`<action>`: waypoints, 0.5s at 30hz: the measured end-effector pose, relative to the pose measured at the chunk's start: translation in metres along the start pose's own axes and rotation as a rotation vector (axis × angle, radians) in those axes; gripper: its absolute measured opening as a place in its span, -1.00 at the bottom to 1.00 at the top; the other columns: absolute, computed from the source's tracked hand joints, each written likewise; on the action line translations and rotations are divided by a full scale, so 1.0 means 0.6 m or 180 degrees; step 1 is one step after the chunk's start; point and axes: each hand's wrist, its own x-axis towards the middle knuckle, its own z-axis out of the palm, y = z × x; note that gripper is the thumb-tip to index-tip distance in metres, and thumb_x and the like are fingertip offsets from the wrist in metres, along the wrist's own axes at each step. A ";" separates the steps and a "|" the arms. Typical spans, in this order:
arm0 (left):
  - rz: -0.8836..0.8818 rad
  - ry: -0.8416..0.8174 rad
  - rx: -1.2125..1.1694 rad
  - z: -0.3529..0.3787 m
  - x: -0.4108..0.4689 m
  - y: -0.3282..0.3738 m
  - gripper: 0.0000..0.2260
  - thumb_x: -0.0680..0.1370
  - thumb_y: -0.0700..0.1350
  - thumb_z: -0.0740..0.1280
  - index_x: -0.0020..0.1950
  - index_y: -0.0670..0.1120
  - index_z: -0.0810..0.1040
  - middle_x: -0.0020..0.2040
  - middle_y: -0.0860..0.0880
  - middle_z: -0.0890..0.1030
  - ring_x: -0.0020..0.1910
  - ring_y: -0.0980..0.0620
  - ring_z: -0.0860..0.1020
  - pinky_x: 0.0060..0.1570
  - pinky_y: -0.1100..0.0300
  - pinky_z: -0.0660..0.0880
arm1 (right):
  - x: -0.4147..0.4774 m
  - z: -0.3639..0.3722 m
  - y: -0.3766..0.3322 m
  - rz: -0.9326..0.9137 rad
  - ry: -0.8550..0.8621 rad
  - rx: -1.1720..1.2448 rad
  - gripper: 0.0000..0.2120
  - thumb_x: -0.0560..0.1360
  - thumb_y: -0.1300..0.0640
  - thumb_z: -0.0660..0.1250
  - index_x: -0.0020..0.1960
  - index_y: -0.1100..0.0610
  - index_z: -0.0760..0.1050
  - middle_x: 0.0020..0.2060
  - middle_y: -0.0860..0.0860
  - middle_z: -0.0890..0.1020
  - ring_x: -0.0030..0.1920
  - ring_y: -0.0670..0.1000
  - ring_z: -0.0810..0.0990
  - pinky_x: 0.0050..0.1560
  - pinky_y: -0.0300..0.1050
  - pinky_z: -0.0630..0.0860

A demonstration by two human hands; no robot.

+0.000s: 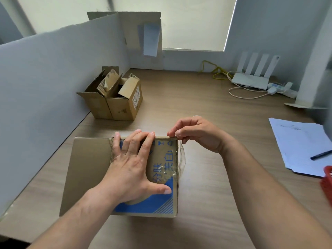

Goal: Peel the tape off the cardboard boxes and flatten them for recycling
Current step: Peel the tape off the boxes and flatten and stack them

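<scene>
Nearest the person, the printed box [147,205] sits on the wooden tabletop [206,194], its top face carrying blue artwork and blue characters. A plain brown flap [89,168] spreads out from its left side. The left hand [133,164] lies flat on the top face with fingers spread and thumb out to the right; its grip is released, pressing down and not holding anything. Crinkled clear tape [180,159] runs along the box's right edge. The right hand [195,133] is at the far right corner of the box, its grip pinched with thumb and forefinger on the top edge (whether tape or only cardboard lies between the fingertips, I cannot tell).

Off to the right lie white papers [301,146] with a dark pen [321,155] on them, and a red basket [327,184] cut off by the frame.

Further back on the left, two open boxes [115,97] stand side by side against a tall cardboard partition [53,69], flaps up. At the far right are a white router [251,79] with four antennas, a yellow cable [215,70] and a power strip [282,88]. A pale blind [194,22] covers the window behind.
</scene>
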 end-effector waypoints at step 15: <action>-0.0149 -0.0304 0.0093 -0.010 0.062 -0.013 0.28 0.01 0.66 -0.07 0.57 -0.01 -0.24 0.47 0.05 -0.05 0.46 0.08 -0.29 0.41 -0.17 -0.41 | 0.039 0.048 -0.078 0.0368 0.0938 -0.3798 -0.83 0.44 0.01 0.32 -0.09 0.11 0.49 -0.12 0.06 0.59 -0.06 0.10 0.53 -0.11 -0.09 0.49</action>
